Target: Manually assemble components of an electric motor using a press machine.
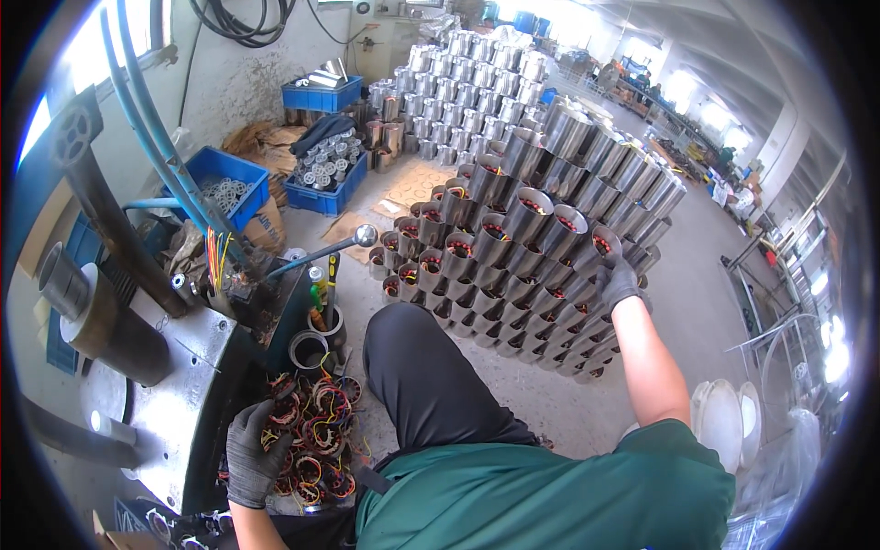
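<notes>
Stretched out to the right, my right hand [619, 282] in a dark glove is closed on the side of a steel motor housing [600, 242] at the edge of a tall stack. Red windings show inside its mouth; some of the fingers are hidden. My left hand [255, 456], also gloved, hovers over a heap of copper-wound stators [321, 422] with yellow and red leads. Its thumb and fingers are apart, and I see nothing held between them. Rows of similar steel housings [532, 213], many with windings inside, form the stack ahead.
On the left stands a press with a metal table [188, 367] and a ball-ended lever [365, 236]. Blue crates [344, 188] hold grey metal parts. More silver housings [472, 87] are piled behind. A tube [332, 330] holds hand tools. White round objects [720, 417] lie at right.
</notes>
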Demonstrator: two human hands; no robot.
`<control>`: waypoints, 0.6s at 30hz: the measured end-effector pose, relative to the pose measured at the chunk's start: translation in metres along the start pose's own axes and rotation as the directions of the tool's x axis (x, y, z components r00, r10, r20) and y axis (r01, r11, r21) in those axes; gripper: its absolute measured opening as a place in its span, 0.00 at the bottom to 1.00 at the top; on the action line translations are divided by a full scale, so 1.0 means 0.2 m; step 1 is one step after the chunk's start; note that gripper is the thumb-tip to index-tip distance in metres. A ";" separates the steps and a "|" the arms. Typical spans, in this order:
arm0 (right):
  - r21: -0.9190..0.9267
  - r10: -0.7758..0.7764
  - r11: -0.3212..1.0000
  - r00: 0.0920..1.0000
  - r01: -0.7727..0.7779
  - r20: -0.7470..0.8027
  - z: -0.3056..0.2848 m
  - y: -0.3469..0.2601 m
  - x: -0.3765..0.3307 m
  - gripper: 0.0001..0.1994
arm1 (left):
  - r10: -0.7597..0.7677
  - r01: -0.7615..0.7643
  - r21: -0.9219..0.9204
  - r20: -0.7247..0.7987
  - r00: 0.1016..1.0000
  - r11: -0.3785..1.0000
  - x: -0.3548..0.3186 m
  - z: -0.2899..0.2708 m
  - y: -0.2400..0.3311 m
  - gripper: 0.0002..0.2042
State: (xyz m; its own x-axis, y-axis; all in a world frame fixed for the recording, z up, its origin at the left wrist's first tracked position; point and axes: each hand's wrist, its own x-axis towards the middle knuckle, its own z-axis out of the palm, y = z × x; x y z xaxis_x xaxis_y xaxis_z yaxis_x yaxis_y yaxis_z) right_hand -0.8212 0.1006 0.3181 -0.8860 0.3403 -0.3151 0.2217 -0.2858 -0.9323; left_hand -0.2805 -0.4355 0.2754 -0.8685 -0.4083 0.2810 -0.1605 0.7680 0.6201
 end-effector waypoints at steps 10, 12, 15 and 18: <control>0.158 -0.137 0.983 0.933 0.088 0.334 0.11 0.50 -0.34 0.22 | -0.031 0.027 0.077 0.051 0.998 0.997 -0.02 0.06 -0.08 0.28; 0.144 -0.144 0.987 0.818 0.075 0.557 0.25 0.67 -0.58 0.25 | -0.134 0.133 0.018 0.096 0.986 0.991 -0.06 0.08 -0.15 0.26; 0.133 -0.141 0.989 0.586 0.057 0.798 0.54 0.76 -0.98 0.22 | -0.268 0.246 0.150 0.148 0.952 0.957 -0.13 0.12 -0.29 0.27; 0.302 -0.329 0.907 0.049 0.292 0.943 0.89 0.77 -1.40 0.19 | -0.422 0.396 0.161 0.189 0.887 0.904 -0.21 0.17 -0.44 0.27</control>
State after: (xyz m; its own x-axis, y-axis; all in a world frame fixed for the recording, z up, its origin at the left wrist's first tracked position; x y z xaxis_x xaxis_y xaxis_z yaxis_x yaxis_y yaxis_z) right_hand -0.6117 -0.1985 0.2941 -0.5002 -0.7340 0.4595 -0.1805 -0.4305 -0.8843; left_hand -0.2452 -0.4697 0.1837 -0.7907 -0.5932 -0.1510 -0.5647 0.6115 0.5542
